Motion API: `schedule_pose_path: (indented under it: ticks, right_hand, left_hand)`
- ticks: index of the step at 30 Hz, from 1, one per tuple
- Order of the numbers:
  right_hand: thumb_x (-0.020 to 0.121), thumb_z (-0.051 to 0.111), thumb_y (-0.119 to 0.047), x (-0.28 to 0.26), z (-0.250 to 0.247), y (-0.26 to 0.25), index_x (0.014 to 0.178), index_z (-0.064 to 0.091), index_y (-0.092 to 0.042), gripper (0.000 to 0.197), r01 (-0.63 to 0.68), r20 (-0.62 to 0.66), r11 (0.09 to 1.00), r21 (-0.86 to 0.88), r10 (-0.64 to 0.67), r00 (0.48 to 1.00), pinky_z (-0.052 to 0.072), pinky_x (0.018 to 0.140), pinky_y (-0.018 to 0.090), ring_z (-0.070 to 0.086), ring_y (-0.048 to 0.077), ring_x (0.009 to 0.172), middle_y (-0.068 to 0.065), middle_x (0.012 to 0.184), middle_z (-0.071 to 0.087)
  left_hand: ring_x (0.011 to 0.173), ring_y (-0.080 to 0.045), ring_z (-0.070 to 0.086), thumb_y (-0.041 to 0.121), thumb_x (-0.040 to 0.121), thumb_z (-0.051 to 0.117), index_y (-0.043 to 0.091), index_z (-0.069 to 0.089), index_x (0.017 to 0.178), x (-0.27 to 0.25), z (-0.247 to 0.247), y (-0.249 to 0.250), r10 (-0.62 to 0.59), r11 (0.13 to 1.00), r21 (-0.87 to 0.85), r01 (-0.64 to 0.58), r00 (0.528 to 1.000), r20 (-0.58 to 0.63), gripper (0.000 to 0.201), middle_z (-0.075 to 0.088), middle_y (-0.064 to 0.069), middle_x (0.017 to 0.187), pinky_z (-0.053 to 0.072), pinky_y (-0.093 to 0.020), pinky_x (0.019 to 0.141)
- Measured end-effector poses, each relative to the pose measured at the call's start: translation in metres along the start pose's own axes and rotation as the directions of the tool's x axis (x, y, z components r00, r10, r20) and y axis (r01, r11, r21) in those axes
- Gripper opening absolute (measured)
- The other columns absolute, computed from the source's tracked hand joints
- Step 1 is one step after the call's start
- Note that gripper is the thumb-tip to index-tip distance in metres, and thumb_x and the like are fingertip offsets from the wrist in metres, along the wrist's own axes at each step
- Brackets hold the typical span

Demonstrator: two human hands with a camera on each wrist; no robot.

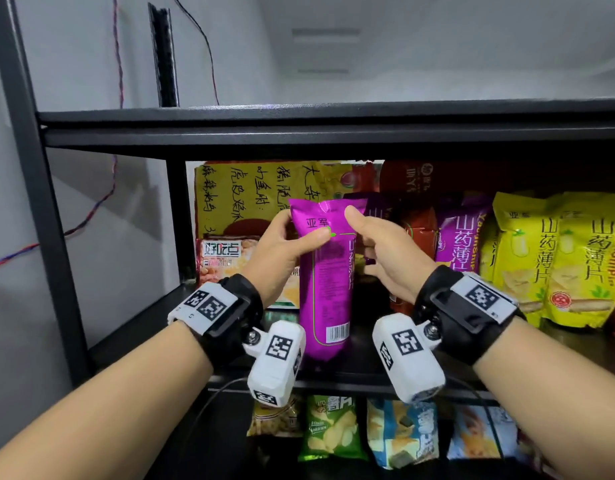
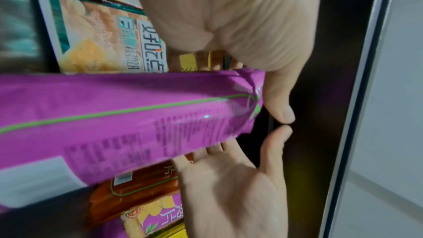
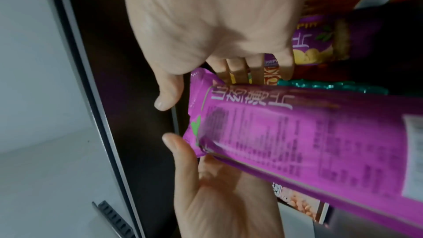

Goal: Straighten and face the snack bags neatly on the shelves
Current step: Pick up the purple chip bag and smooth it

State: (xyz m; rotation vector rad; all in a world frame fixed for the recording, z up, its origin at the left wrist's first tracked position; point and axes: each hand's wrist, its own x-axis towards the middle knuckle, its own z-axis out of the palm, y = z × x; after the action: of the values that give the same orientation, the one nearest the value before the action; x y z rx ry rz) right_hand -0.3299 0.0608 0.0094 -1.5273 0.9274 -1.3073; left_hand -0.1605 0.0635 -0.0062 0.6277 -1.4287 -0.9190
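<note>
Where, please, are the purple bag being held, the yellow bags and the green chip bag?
purple bag [image 1: 325, 282], head view, middle of its printed back panel.
yellow bags [image 1: 555, 258], head view, front of the pair at right.
green chip bag [image 1: 330, 431], head view, front, lower shelf.

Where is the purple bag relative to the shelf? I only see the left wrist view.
Observer: The purple bag is upright at the front of the middle shelf. The left hand and right hand pinch its top.
Operator: Which face points out?
Observer: The back. Its barcode faces the person, low down.
Operator: What stands to its right?
Observer: A second purple bag, then yellow bags, fronts out.
</note>
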Motion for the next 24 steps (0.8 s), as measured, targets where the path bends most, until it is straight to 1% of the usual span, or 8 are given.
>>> schedule_pose_path:
  ticks: [1, 3, 5, 9, 14, 18, 21, 24]
  right_hand:
    - [0.070, 0.070, -0.065, 0.003, 0.003, 0.000, 0.122, 0.065, -0.018, 0.070, 0.004, 0.016, 0.999, 0.043, -0.005, 1.000, 0.044, 0.103, 0.049, 0.059, 0.020, 0.121, 0.002, 0.127, 0.067]
    - [0.084, 0.069, -0.049, 0.007, 0.010, 0.002, 0.107, 0.072, -0.019, 0.038, 0.031, 0.017, 0.997, 0.077, -0.032, 0.999, 0.053, 0.081, 0.033, 0.072, 0.012, 0.092, -0.003, 0.101, 0.076]
    - [0.092, 0.066, -0.034, 0.007, 0.014, 0.005, 0.100, 0.073, -0.016, 0.022, 0.075, -0.001, 0.995, 0.061, -0.075, 0.997, 0.053, 0.067, 0.024, 0.074, 0.013, 0.083, -0.001, 0.094, 0.078]
    - [0.093, 0.066, -0.026, 0.007, 0.018, 0.012, 0.107, 0.071, -0.007, 0.024, 0.171, -0.039, 0.983, 0.059, -0.169, 0.985, 0.058, 0.079, 0.034, 0.074, 0.024, 0.091, 0.010, 0.100, 0.076]
    - [0.094, 0.065, -0.032, 0.005, 0.023, 0.022, 0.114, 0.063, -0.002, 0.037, 0.146, -0.035, 0.988, 0.042, -0.144, 0.989, 0.055, 0.093, 0.053, 0.071, 0.032, 0.099, 0.018, 0.108, 0.072]
    - [0.093, 0.065, -0.026, -0.005, 0.016, 0.041, 0.119, 0.063, -0.011, 0.029, 0.100, 0.098, 0.995, -0.001, -0.100, 0.990, 0.057, 0.090, 0.044, 0.072, 0.026, 0.102, 0.010, 0.112, 0.073]
    - [0.092, 0.067, -0.020, -0.014, 0.011, 0.056, 0.122, 0.061, -0.016, 0.031, 0.043, 0.168, 0.999, -0.032, -0.037, 0.985, 0.060, 0.082, 0.034, 0.072, 0.019, 0.100, 0.005, 0.114, 0.073]
    - [0.090, 0.068, -0.013, -0.022, 0.006, 0.066, 0.126, 0.058, -0.013, 0.038, -0.016, 0.228, 0.999, -0.049, 0.026, 0.973, 0.060, 0.082, 0.032, 0.071, 0.018, 0.102, 0.007, 0.117, 0.071]
  left_hand:
    - [0.089, -0.012, 0.071, 0.022, 0.080, 0.079, 0.011, 0.062, 0.117, 0.000, 0.003, 0.002, 0.015, 1.000, 0.021, -0.014, 0.999, -0.035, 0.042, 0.074, -0.001, 0.101, 0.056, -0.020, 0.073]
    - [0.082, -0.013, 0.072, 0.017, 0.090, 0.071, 0.002, 0.065, 0.114, 0.001, 0.008, 0.005, 0.026, 0.999, 0.047, -0.022, 0.996, -0.089, 0.029, 0.075, -0.010, 0.101, 0.056, -0.022, 0.070]
    - [0.084, -0.020, 0.071, 0.013, 0.097, 0.062, -0.003, 0.066, 0.114, 0.001, 0.009, 0.005, 0.013, 0.998, 0.059, -0.007, 0.995, -0.101, 0.024, 0.073, -0.019, 0.106, 0.059, -0.029, 0.075]
    - [0.088, -0.022, 0.071, 0.015, 0.102, 0.053, -0.001, 0.065, 0.119, 0.000, 0.005, 0.002, 0.009, 0.997, 0.073, -0.004, 0.997, -0.071, 0.026, 0.073, -0.016, 0.106, 0.058, -0.031, 0.078]
    - [0.101, -0.029, 0.069, 0.016, 0.099, 0.059, 0.004, 0.064, 0.118, -0.005, -0.001, -0.012, 0.045, 0.989, 0.141, -0.039, 0.998, -0.038, 0.023, 0.072, -0.018, 0.114, 0.056, -0.045, 0.094]
    - [0.102, -0.015, 0.072, 0.022, 0.090, 0.073, 0.013, 0.061, 0.123, -0.020, -0.015, -0.033, 0.020, 0.956, 0.290, -0.038, 0.998, 0.065, 0.037, 0.075, -0.001, 0.112, 0.057, -0.029, 0.086]
    - [0.110, -0.016, 0.069, 0.034, 0.083, 0.078, 0.020, 0.058, 0.131, -0.032, -0.024, -0.049, -0.063, 0.931, 0.365, 0.016, 0.991, 0.116, 0.054, 0.072, 0.002, 0.120, 0.054, -0.040, 0.098]
    - [0.112, -0.011, 0.067, 0.027, 0.082, 0.079, 0.032, 0.060, 0.125, -0.042, -0.030, -0.060, -0.114, 0.914, 0.404, 0.037, 0.979, 0.169, 0.048, 0.071, 0.009, 0.120, 0.052, -0.036, 0.101]
